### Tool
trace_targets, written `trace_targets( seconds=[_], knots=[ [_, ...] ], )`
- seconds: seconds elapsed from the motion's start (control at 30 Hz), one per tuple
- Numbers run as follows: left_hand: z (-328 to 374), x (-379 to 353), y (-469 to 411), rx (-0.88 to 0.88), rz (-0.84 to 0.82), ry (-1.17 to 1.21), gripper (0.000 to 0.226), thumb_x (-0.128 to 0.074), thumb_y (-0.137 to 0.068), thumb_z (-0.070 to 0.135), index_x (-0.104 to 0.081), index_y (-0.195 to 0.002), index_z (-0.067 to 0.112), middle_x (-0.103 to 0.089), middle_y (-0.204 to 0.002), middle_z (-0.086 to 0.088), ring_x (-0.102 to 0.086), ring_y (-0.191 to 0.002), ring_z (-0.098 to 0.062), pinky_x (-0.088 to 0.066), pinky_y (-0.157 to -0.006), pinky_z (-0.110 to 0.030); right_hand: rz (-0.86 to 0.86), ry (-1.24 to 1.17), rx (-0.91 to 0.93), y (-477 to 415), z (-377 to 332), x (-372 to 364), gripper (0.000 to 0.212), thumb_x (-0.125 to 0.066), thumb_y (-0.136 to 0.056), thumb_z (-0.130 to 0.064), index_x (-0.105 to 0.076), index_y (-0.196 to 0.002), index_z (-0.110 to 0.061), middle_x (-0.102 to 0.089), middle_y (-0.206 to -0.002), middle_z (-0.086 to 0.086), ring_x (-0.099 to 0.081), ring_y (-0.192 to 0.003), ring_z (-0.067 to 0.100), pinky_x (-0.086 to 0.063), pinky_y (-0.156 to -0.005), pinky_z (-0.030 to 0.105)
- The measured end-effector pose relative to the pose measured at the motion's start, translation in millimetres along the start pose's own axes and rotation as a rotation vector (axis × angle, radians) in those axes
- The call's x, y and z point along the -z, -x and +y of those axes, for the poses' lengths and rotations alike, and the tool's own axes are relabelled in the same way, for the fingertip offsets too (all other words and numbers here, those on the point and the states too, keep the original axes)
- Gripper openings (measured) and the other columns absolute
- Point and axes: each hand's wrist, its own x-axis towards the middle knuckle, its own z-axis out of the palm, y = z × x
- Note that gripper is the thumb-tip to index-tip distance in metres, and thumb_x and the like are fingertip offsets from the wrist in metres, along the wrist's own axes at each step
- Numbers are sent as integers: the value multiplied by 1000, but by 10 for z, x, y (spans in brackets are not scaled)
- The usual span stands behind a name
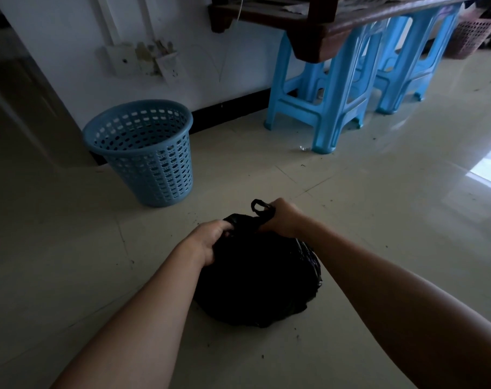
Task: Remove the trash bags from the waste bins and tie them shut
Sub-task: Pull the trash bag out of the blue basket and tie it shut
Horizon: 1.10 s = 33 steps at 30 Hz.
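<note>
Resting on the tiled floor [379,220], the black trash bag [255,282] lies out of, and in front of, the blue waste bin [143,147]. Left hand [210,240] grips the bag's gathered top, fingers curled. Right hand [280,220] grips one bag handle [259,207], fingers closed round it. Blue stools [337,88] stand right of the bin.

— Where's the black trash bag [258,282]?
— Out on the tiled floor [379,220], bulging, top gathered, one handle loop [257,206] sticking up.
— And the blue perforated waste bin [143,147]?
— Upright by the wall [210,51], well apart.
</note>
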Motion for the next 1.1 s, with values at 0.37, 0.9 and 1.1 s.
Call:
trace_targets(
  seconds=[0.37,0.9,1.1],
  knots=[
    [13,-115,-41,-249,337,-517,11,-67,-74,14,-70,-81,5,-68,-72,-11,-65,-64,-24,-46,-61,-26,317,-92,14,66,24,-45,29,-76,-71,-28,-50,-62,-17,-55,-65,0,-53,-66,22,-39,-54,28],
    [308,19,71,-267,183,602,24,-62,-86,15,-56,-64,12,-61,-64,1,-52,-63,-14,-44,-57,-23,221,-1197,-264,138,-152,94,49,-44,-98,-51,-47,-67,-13,-60,-70,8,-60,-59,22,-51,-56,28],
    [205,270,83,-201,282,762,30,-44,-87,2,-35,-60,12,-34,-44,0,-42,-58,-17,-46,-63,-33,571,-1332,-489,71,235,239,40,-30,-103,-44,-50,-101,-10,-67,-71,4,-63,-74,18,-43,-64,28]
  ],
)
